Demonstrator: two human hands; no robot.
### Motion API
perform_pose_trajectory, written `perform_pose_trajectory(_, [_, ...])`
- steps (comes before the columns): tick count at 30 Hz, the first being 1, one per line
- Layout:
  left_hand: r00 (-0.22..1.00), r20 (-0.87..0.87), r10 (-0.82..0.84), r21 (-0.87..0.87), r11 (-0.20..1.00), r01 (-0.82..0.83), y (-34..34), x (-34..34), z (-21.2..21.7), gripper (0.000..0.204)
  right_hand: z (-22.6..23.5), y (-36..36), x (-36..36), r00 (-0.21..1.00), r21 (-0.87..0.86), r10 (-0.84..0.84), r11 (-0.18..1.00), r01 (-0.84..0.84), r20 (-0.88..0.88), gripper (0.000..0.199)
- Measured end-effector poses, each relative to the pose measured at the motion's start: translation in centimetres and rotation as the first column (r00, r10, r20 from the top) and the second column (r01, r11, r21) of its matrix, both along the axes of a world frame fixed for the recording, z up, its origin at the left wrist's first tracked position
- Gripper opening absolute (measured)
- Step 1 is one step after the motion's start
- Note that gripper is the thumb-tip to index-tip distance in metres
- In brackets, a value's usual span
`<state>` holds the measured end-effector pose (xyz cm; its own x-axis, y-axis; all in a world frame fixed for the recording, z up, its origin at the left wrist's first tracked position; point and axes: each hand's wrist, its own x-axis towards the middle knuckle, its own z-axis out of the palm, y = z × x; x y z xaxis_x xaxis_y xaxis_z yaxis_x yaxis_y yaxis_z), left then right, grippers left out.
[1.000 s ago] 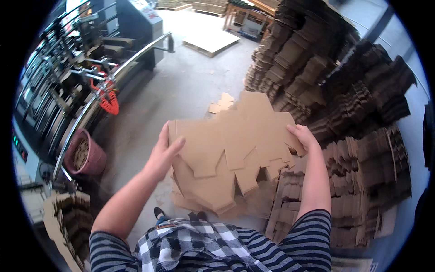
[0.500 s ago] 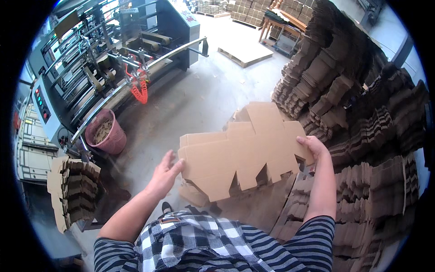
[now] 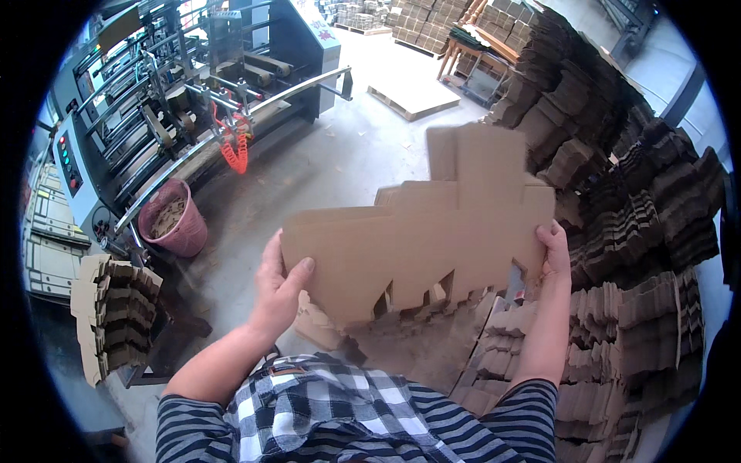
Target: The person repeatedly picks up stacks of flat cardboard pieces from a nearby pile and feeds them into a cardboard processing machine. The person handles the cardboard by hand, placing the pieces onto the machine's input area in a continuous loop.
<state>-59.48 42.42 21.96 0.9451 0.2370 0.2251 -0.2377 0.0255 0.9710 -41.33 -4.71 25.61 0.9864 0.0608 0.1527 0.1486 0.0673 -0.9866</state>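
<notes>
The left hand (image 3: 279,292) and right hand (image 3: 555,248) hold the flat cut cardboard (image 3: 417,239) by opposite ends, fingers (image 3: 299,272) closed on its edges, above the floor (image 3: 266,181); equal pressure and level wrists would best prevent layers slipping or bending.

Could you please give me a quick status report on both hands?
Left hand, right hand: holding opposite ends of flat, notched brown cardboard blanks. Brown cardboard stacks to the right, blocking neither hand.
</notes>
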Motion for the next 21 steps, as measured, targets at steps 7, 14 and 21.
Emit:
perform_pose_trajectory(7, [0.972,0.217,-0.090,0.290,0.957,0.023,0.3,0.4,1.2,0.088,-6.9,-5.0,1.4,0.993,0.227,0.084,0.969,-0.101,0.087,0.068])
perform_pose_trajectory(14, [0.982,0.185,-0.034,0.463,0.885,-0.057,-1.1,1.1,1.5,0.098,-10.5,-5.5,2.4,0.996,0.358,0.064,0.930,-0.082,0.064,0.076])
perform_pose_trajectory(21, [0.999,-0.042,-0.030,0.493,0.869,0.047,-0.4,1.1,2.5,0.102,-7.4,-2.9,2.6,0.995,0.097,0.069,0.992,-0.076,0.075,0.057])
